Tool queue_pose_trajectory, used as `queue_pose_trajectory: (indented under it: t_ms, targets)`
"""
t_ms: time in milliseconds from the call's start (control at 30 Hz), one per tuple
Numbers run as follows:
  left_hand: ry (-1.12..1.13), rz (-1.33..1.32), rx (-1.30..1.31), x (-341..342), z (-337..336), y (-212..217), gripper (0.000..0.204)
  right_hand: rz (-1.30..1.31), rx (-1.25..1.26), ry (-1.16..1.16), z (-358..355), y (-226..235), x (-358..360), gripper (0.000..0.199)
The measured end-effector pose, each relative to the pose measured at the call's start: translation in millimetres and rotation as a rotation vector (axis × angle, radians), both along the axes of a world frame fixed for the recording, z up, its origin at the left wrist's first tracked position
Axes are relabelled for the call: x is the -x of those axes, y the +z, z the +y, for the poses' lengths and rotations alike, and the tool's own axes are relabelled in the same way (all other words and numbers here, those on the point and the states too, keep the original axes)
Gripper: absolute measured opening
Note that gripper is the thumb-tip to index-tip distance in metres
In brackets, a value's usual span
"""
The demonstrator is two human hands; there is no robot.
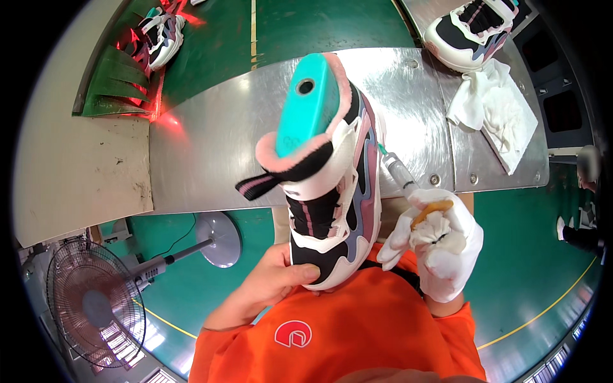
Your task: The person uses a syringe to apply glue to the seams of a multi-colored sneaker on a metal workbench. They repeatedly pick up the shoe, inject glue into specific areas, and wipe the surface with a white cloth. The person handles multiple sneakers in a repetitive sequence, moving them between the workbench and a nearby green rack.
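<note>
My bare left hand (279, 279) grips the toe of a sneaker (339, 255), its thumb lying on the black toe panel. The sneaker is black, white, pink and blue-grey, with a pink collar and a teal shoe last (313, 105) inside. It is held up at the near edge of the metal table, heel pointing away. In a white glove, my right hand (461, 258) holds a clear syringe (399, 171) with a teal tip. That tip is at the side of the sole near the heel; contact cannot be made out. A crumpled white wad (437, 235) and a tan-brown piece (432, 212) show at the same hand.
The metal table (211, 147) carries white cloths (495, 108) at right and another sneaker (469, 38) at far right. Beyond runs a green belt (306, 25), with a sneaker (163, 41) by a red-lit flap curtain (118, 89). A standing fan (96, 306) is at lower left.
</note>
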State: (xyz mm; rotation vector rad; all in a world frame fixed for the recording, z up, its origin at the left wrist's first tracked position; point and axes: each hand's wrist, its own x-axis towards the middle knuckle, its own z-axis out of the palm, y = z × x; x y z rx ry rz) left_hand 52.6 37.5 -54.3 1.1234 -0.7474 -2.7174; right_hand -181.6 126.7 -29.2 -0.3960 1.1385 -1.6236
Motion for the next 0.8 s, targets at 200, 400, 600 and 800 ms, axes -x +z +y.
queue_pose_trajectory:
  t_ms: [200, 400, 600, 800]
  targets:
    - [0.052, -0.113, 0.254, -44, -44, 6, 0.049, 0.046, 0.268, 0.04, 17, -17, 16, 0.058]
    - [0.024, -0.934, 1.59, -49, -115, 34, 0.042, 0.221, 0.161, -0.071, 23, -29, 22, 0.066]
    - [-0.24, -0.305, 1.64, 34, -117, 40, 0.08, 0.303, 0.162, -0.081, 14, -51, 27, 0.092]
    - [-0.202, -0.216, 1.306, 57, -165, 35, 0.097, 0.507, 0.085, -0.11, -23, -46, 34, 0.079]
